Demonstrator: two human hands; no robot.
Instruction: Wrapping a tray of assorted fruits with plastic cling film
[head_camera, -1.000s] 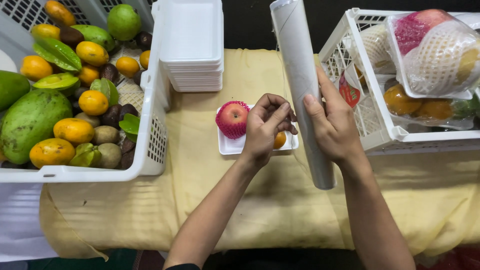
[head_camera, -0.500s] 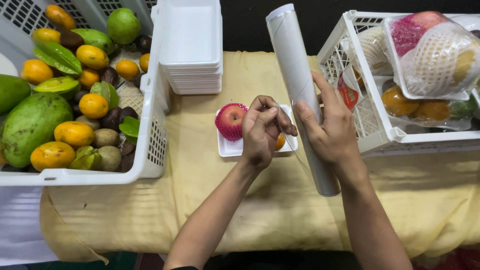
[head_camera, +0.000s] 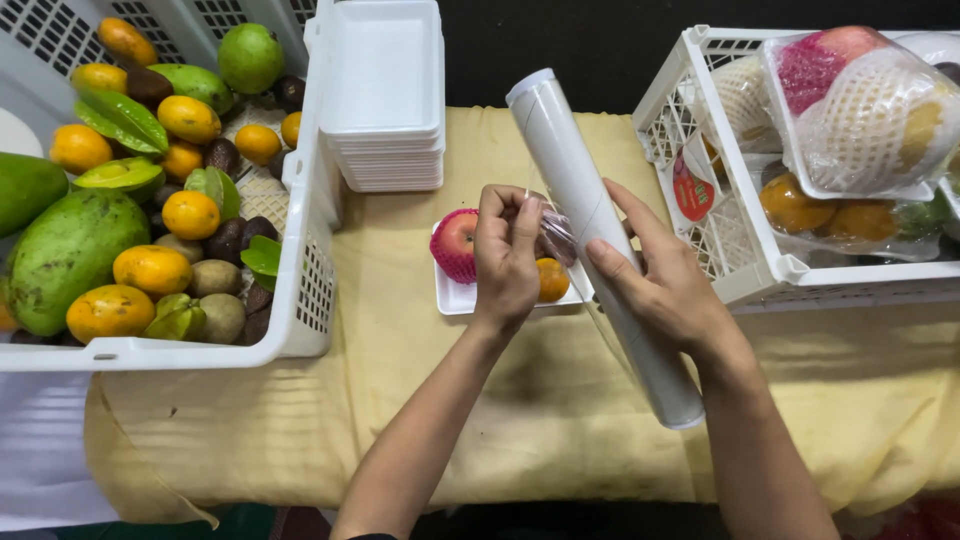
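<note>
Big white crate (head_camera: 300, 300) on the left, heaped with mangoes, oranges and starfruit; a second white crate (head_camera: 740, 270) on the right already carries film-covered fruit trays (head_camera: 860, 110). Between them, a yellow cloth (head_camera: 400, 420) and a stack of empty foam trays (head_camera: 385, 90).

Now the action: the right hand (head_camera: 670, 285) is wrapped around a roll of cling film (head_camera: 600, 240), fingers curled over it, thumb side gripping. The roll's long axis runs diagonally, far end pointing up and left, near end down toward the person's right.

The left hand (head_camera: 508, 255) is closed in a pinch on the loose film edge (head_camera: 555, 232), just peeled from the roll.

Below sits a small foam tray (head_camera: 460, 297) with a netted red apple (head_camera: 455, 243) and an orange (head_camera: 551, 279) (partly hidden by the hand).

My read: tray loaded, film started; the pull-across, wrapping and cutting remain.
</note>
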